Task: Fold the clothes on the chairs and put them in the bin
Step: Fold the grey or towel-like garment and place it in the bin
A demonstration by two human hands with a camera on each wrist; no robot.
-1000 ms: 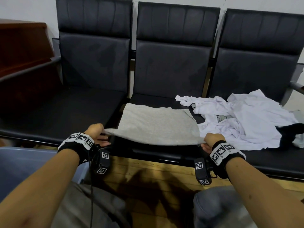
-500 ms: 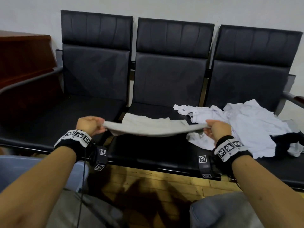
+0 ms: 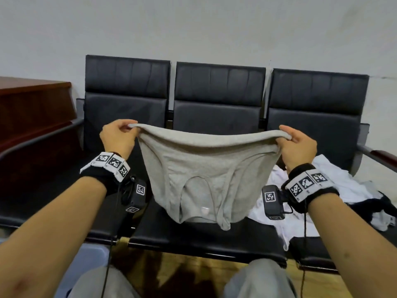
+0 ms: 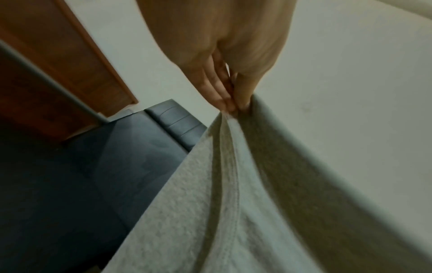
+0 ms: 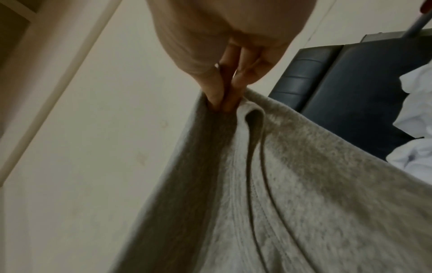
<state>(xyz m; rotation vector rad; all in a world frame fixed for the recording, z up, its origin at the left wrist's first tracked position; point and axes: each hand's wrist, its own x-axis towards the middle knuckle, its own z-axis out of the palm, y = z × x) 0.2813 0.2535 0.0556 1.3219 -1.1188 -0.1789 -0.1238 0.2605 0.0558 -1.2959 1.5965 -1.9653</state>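
The grey T-shirt (image 3: pixel 204 175), flat on the seat a second ago, now hangs between the raised left hand (image 3: pixel 117 137) and right hand (image 3: pixel 299 145), each pinching a top corner; folding likely continues.

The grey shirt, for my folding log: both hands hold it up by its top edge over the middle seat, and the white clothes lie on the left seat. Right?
Not quite: in the head view the white clothes lie on the right seat. The rest holds.
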